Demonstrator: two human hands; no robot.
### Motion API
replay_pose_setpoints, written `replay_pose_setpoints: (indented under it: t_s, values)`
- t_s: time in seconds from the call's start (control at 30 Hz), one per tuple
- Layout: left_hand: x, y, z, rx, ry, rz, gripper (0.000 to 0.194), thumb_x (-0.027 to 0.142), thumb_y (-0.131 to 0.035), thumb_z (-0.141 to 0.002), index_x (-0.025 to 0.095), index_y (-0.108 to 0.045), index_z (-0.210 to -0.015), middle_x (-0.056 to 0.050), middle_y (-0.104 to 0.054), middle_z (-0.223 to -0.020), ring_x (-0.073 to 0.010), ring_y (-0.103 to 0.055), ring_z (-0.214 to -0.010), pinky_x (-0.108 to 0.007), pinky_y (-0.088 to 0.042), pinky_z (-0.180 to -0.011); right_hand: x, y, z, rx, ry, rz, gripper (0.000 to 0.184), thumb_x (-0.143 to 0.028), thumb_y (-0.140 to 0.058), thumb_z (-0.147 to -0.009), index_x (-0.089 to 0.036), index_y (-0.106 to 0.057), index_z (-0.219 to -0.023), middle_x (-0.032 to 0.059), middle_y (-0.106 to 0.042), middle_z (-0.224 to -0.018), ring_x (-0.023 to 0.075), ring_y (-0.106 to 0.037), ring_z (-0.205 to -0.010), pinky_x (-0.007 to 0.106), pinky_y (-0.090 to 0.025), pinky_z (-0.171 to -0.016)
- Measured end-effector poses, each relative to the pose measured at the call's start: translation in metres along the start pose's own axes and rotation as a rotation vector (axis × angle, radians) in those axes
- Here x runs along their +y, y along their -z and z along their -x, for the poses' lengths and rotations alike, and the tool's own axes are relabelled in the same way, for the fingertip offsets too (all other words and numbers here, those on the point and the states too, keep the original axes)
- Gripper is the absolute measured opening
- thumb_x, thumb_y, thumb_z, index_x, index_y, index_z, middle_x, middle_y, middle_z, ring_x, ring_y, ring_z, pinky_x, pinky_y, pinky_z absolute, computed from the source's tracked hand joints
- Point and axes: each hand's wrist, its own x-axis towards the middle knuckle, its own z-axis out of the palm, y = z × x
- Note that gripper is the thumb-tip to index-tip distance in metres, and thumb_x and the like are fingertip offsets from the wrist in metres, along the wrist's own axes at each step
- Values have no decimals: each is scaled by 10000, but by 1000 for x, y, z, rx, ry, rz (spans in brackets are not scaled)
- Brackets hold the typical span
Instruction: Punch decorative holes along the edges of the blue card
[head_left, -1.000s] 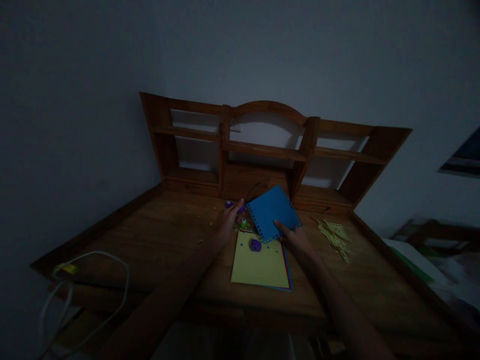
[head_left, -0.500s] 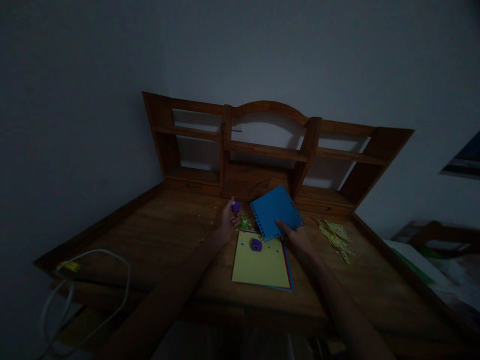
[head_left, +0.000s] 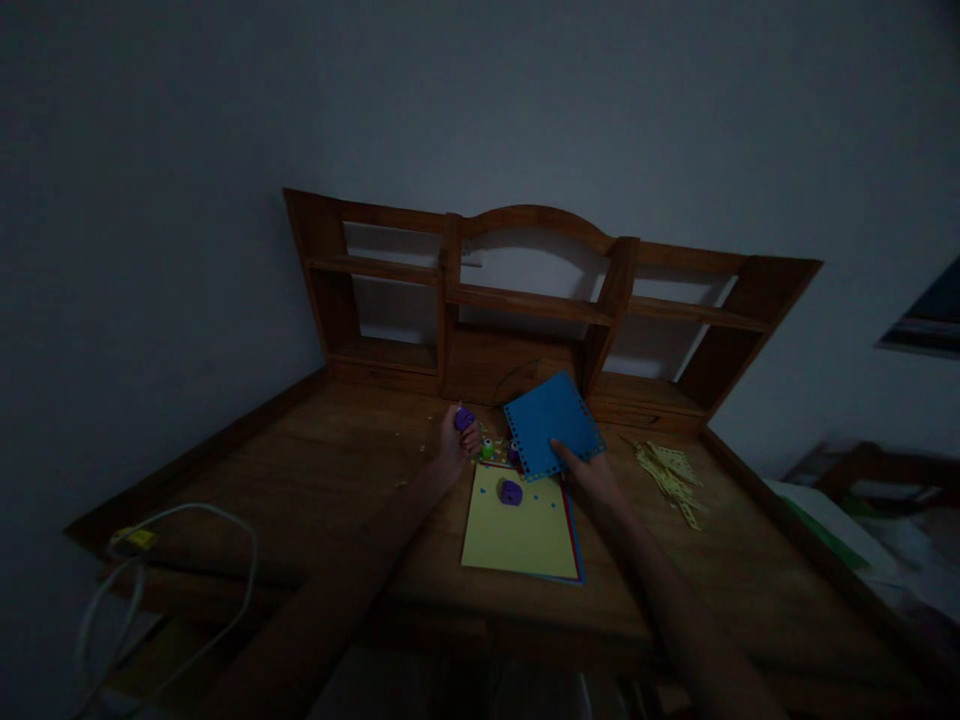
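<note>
My left hand is closed around a small purple paper punch, raised a little above the desk. In my right hand is a blue paper sheet, tilted, with the thumb on its face. Rows of punched holes run along several of its edges. Below the sheet, a second purple punch rests on a yellow sheet, with small blue bits around it. Just right of my left hand stands a green punch. Another dark purple thing is partly hidden behind the blue sheet's edge.
Red and blue sheets lie under the yellow one. Perforated yellow paper strips are heaped on the right of the wooden desk. A wooden shelf unit stands at the back. A white cable loops at the left front edge.
The purple punch has turned in my left hand and sits slightly lower and further left. My right hand and the blue sheet have barely moved.
</note>
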Motion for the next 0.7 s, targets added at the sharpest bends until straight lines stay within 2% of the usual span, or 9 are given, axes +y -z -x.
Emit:
replay_pose_setpoints:
  t_s: [0.07,0.3,0.47,0.7]
  values:
    - [0,0,0,-4,4,4,591,634,-347,-897,221,-308,-477,41,-253,-384,-79,-236,-324,-230,-229,-370,-1,0,1,-16,22,9,576,-520,-753,-750,-176,-614,-1190,123,-709,-1145,275,-689,-950,403,-560,-846]
    - [1,-1,1,-19,16,-7,625,674,-353,-892,215,-322,-469,42,-244,-381,-78,-243,-321,-231,-226,-368,-4,-3,4,3,6,-40,545,-514,-746,-748,-189,-627,-1169,101,-728,-1103,263,-701,-908,401,-573,-813]
    - [0,-2,1,-18,24,-26,631,692,-372,-881,217,-322,-469,42,-255,-384,-83,-247,-329,-232,-251,-375,-6,-3,4,-15,-23,-8,498,-528,-731,-759,-175,-645,-1101,92,-745,-1005,250,-699,-786,380,-579,-730]
    - [-1,-1,0,-19,39,-25,624,674,-353,-891,219,-318,-466,44,-252,-378,-80,-236,-332,-232,-254,-384,-10,-2,4,-11,0,-17,524,-503,-751,-755,-180,-629,-1150,118,-708,-1155,270,-691,-966,400,-563,-847]
